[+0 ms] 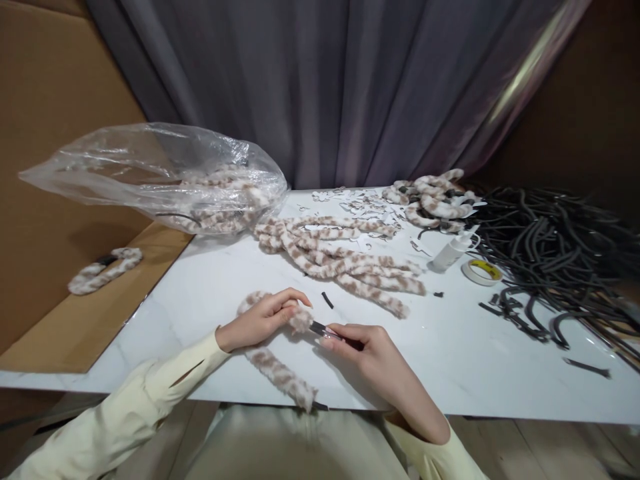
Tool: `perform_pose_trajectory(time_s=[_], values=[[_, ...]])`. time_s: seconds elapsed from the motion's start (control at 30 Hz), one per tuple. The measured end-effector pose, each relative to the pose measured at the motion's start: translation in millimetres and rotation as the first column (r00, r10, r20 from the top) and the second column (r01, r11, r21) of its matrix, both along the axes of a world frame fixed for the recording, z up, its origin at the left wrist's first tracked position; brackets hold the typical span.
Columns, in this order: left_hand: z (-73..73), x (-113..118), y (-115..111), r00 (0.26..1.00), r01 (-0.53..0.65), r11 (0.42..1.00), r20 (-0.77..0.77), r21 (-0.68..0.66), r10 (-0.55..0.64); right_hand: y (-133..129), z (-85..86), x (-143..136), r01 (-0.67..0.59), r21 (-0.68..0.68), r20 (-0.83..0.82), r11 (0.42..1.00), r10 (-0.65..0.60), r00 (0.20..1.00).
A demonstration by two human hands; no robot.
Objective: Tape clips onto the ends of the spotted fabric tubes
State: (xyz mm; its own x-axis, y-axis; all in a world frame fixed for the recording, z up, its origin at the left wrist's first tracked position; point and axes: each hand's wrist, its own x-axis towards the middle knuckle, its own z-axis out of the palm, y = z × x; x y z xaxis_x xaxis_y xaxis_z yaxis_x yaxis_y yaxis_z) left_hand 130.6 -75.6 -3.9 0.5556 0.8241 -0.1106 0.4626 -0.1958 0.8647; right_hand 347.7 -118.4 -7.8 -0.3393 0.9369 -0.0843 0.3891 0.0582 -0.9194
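Note:
A brown-and-white furry tube [277,377] curves on the white table near its front edge, with a bit of black cord showing at its lower end. My left hand [267,317] is closed on the upper end of this tube. A short black strip [319,327] sticks out of that end toward the right. The fingers of my right hand [357,343] pinch the strip just right of the fur. A small black piece [327,300] lies on the table beyond my hands.
Furry strips [345,263] lie behind my hands, beside a clear plastic bag [215,180] of furry pieces. On the right are a white bottle [450,252], a tape roll [481,272] and piled black cords [550,240]. A furry loop [107,270] lies on cardboard at left.

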Motion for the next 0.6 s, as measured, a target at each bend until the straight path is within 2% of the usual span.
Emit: perform_pose_trajectory(time_s=[0.1, 0.33, 0.6], values=[[2.8, 2, -1, 1.000, -0.002, 1.000, -0.018, 0.024, 0.002, 0, 2.1, 0, 0.006, -0.032, -0.016, 0.999, -0.006, 1.000], [6.7, 3, 0, 1.000, -0.013, 0.998, 0.005, 0.061, 0.012, 2, -1.2, 7, 0.104, -0.114, -0.026, 0.988, -0.108, 0.994], [2.2, 2, 2, 1.000, 0.012, 0.999, 0.028, 0.033, -0.013, 4, -1.5, 23, 0.043, -0.107, 0.008, 0.993, -0.042, 0.999]])
